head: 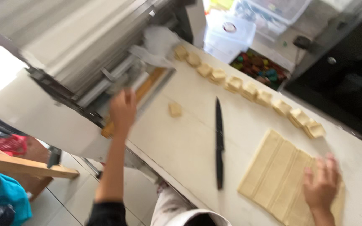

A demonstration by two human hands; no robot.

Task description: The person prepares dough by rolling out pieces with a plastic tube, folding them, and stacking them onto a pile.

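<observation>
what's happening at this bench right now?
A person is working dough at a white table. Their right hand rests flat on a scored dough sheet; their left hand reaches to the roller machine. A black knife lies untouched between them. Cut dough pieces line the far edge.

Operator body, head-cam view: two bare hands, short dark sleeve, white garment.

Left hand: bare, no glove, no ring or watch visible; image blurred, fine detail n/a. Left forearm bare up to approx. the elbow, where a dark (black) sleeve edge begins at the frame bottom. Right hand: bare, no glove; wrist bare, no strap visible. Torso: white fabric w/ soft folds, rounded outline, visible at bottom centre; garment type can't be determined.
</observation>
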